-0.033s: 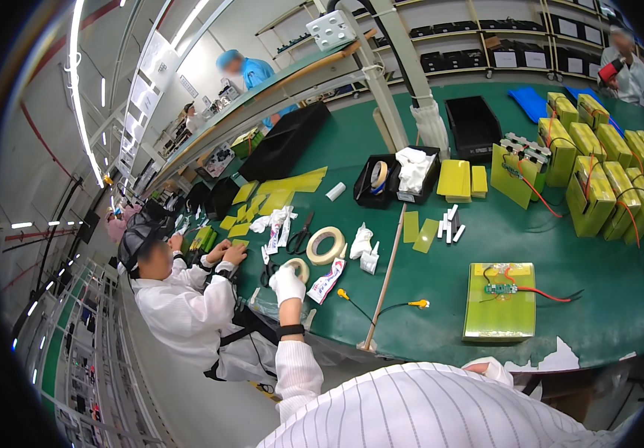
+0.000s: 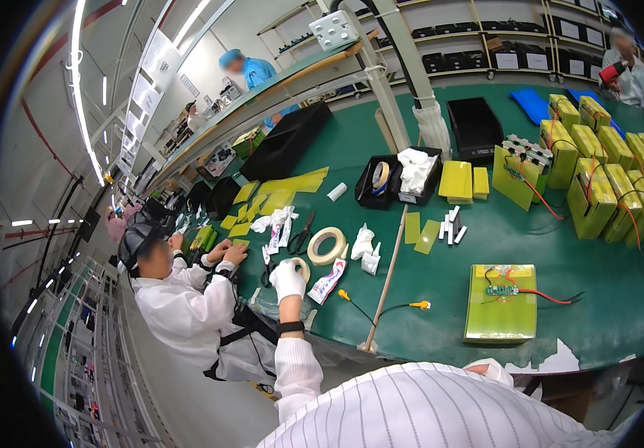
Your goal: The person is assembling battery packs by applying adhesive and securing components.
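Note:
My left hand (image 2: 287, 281), in a white glove with a black wristband, reaches out over the green table (image 2: 441, 328) and closes on a small roll of tape (image 2: 302, 266). A larger beige tape roll (image 2: 327, 245) lies just beyond it, and a white tube (image 2: 326, 283) lies right beside the hand. Only a bit of my right hand's white glove (image 2: 486, 366) shows at the table's near edge, below a flat yellow-green battery pack (image 2: 501, 302) with a small circuit board and red wires. Its fingers are hidden.
A long wooden stick (image 2: 390, 272) and a black cable with yellow ends (image 2: 381, 307) lie between my hands. Scissors (image 2: 300, 234), yellow sheets (image 2: 292, 183), black bins (image 2: 400, 177) and rows of yellow battery packs (image 2: 609, 179) lie farther out. A co-worker in white (image 2: 180, 302) sits at my left.

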Demonstrator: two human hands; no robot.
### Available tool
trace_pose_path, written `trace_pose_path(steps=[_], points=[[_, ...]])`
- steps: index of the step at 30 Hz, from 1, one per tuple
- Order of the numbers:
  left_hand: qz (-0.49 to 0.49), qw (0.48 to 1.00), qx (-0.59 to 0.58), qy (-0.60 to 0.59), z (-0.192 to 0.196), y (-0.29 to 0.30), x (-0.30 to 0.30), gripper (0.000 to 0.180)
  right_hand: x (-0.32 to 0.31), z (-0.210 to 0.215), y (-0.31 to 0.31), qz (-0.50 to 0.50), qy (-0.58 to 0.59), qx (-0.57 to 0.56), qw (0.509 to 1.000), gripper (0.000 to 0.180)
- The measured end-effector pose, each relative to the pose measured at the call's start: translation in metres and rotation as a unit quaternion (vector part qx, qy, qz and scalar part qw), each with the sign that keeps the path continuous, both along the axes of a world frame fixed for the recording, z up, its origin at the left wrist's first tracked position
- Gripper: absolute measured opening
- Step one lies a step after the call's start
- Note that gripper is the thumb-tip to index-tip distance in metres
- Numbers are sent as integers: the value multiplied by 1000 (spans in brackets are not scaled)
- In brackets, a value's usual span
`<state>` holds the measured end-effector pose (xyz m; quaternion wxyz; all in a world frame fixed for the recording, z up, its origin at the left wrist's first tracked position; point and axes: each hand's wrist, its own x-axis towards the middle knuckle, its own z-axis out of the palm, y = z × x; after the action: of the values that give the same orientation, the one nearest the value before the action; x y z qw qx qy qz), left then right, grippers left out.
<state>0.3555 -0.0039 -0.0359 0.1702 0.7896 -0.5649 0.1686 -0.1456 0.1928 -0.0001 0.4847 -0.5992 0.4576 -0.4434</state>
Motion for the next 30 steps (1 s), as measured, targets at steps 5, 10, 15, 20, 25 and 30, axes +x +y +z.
trace_pose_path(steps=[5,10,15,20,25,30], points=[[17,998,-10,51,4,-53,28,16,2,-17,4,52,35,-9,998,15],[122,977,160,-63,-16,-120,35,28,9,-21,6,38,44,-23,998,16],[206,974,91,10,-32,-122,84,27,9,-27,7,49,34,-1,998,13],[166,971,163,57,-13,-130,60,34,14,-34,4,34,19,47,998,11],[153,978,59,130,-9,-106,59,37,15,-28,2,63,40,39,996,11],[95,983,59,145,-14,-83,70,41,17,-39,5,88,53,38,994,12]])
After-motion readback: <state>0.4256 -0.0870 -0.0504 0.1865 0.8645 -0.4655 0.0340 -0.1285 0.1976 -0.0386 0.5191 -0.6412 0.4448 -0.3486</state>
